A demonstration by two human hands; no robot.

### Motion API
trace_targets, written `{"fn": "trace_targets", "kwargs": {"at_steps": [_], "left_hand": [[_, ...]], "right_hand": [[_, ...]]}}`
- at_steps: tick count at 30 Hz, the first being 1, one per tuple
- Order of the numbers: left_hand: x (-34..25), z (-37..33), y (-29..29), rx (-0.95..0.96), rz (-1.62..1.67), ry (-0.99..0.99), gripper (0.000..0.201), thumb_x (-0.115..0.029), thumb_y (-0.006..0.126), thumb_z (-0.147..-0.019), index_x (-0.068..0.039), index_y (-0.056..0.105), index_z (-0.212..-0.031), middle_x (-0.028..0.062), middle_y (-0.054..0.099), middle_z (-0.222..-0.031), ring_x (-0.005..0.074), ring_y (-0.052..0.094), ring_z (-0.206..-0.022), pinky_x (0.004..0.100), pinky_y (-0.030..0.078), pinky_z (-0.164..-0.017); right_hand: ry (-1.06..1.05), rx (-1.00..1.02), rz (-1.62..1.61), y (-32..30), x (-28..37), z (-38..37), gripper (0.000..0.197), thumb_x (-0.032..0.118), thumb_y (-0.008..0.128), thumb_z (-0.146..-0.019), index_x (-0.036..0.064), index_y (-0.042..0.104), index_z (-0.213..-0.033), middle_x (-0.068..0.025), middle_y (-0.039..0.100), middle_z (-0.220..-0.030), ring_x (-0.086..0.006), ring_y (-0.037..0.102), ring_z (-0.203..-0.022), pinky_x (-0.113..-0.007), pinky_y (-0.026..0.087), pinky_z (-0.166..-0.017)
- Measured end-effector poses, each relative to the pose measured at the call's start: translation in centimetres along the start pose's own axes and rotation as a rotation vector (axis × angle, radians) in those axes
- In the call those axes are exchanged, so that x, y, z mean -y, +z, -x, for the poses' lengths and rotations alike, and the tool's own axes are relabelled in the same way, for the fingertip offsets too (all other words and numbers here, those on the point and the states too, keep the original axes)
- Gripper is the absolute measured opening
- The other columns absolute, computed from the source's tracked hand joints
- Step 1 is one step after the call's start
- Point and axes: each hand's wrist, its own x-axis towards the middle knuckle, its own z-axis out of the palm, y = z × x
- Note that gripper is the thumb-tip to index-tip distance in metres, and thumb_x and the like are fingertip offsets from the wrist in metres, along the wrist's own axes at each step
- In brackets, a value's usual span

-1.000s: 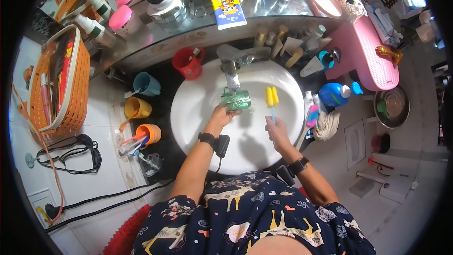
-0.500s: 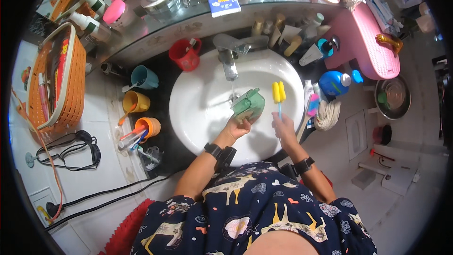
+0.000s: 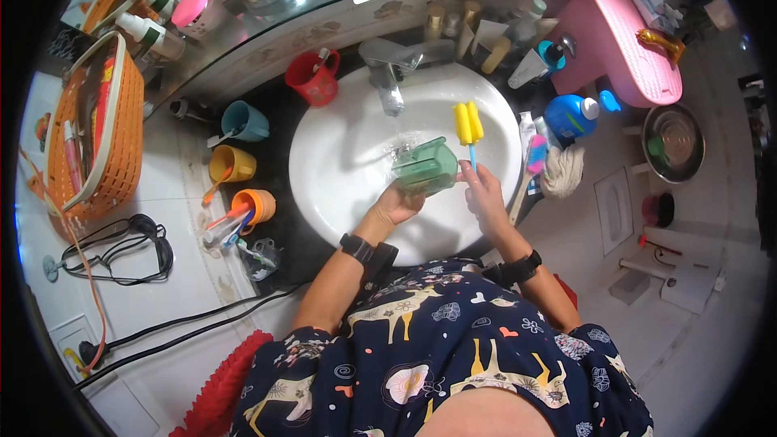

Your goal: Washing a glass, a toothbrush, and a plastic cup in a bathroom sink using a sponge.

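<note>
Over the white sink (image 3: 320,194) I hold a clear green plastic container (image 3: 427,167) in my left hand (image 3: 402,205), fingers closed round its near side. It lies tilted on its side below the faucet (image 3: 387,91), and water splashes near its left end. My right hand (image 3: 487,199) grips the thin blue handle of a sponge brush (image 3: 468,124) with a yellow foam head. The head points away from me, just beyond the container's right end and outside it. My right fingertips are very near that end; whether they touch it I cannot tell.
Left of the sink stand a red mug (image 3: 312,78), a blue cup (image 3: 245,121), a yellow cup (image 3: 232,164) and an orange cup (image 3: 256,206) with toothbrushes. On the right are a blue bottle (image 3: 571,117), a scrub brush (image 3: 536,154) and a pink bin (image 3: 619,44).
The green container has turned so that it lies more level, its right end closer to my right hand. The sponge brush has shifted slightly left and away from me. The view has tilted a little.
</note>
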Motion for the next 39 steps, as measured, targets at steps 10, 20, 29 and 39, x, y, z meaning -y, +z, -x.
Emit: {"fn": "trace_targets", "kwargs": {"at_steps": [10, 20, 29, 39], "left_hand": [[1.5, 3.4, 10.0, -0.289, -1.150, 0.250, 0.038, -0.018, 0.040, -0.092, 0.001, 0.035, -0.125, 0.0133, 0.052, -0.110, 0.0231, 0.058, -0.097, 0.0288, 0.055, -0.065], [0.1, 7.3, 11.0, -0.231, -1.116, 0.256, 0.041, -0.032, 0.038, -0.094, 0.000, 0.046, -0.118, 0.0136, 0.060, -0.099, 0.0193, 0.062, -0.088, 0.0253, 0.052, -0.063], [0.5, 8.7, 11.5, -0.291, -1.639, 0.911, 0.014, -0.005, 0.060, -0.079, -0.003, 0.062, -0.093, 0.0068, 0.062, -0.086, 0.0103, 0.058, -0.066, 0.0201, 0.047, -0.057], [2.0, 6.5, 6.6, -0.416, -1.934, 0.631, 0.034, -0.019, 0.059, -0.083, -0.003, 0.047, -0.110, 0.0118, 0.062, -0.088, 0.0159, 0.062, -0.064, 0.0247, 0.047, -0.052]], "right_hand": [[0.398, 0.132, -0.576, -1.5, -2.8, -1.5, 0.044, 0.053, 0.049, -0.084, 0.0148, 0.051, -0.105, 0.0046, 0.046, -0.068, -0.0045, 0.024, -0.040, -0.019, 0.020, -0.037], [0.488, 0.461, -0.792, -1.3, -2.7, -1.2, 0.064, 0.061, 0.040, -0.082, 0.0095, 0.049, -0.118, -0.0062, 0.060, -0.091, -0.0036, 0.024, -0.036, -0.017, 0.024, -0.035], [0.388, 0.546, -0.796, -1.5, -3.1, -1.5, 0.061, 0.057, 0.035, -0.086, 0.0115, 0.043, -0.125, -0.0204, 0.054, -0.111, -0.0081, 0.047, -0.050, -0.016, 0.035, -0.038], [0.464, 0.097, -0.358, 0.1, -2.5, -0.6, 0.034, 0.044, 0.053, -0.085, 0.0159, 0.051, -0.104, 0.0061, 0.038, -0.065, -0.0035, 0.025, -0.043, -0.019, 0.016, -0.039]]}}
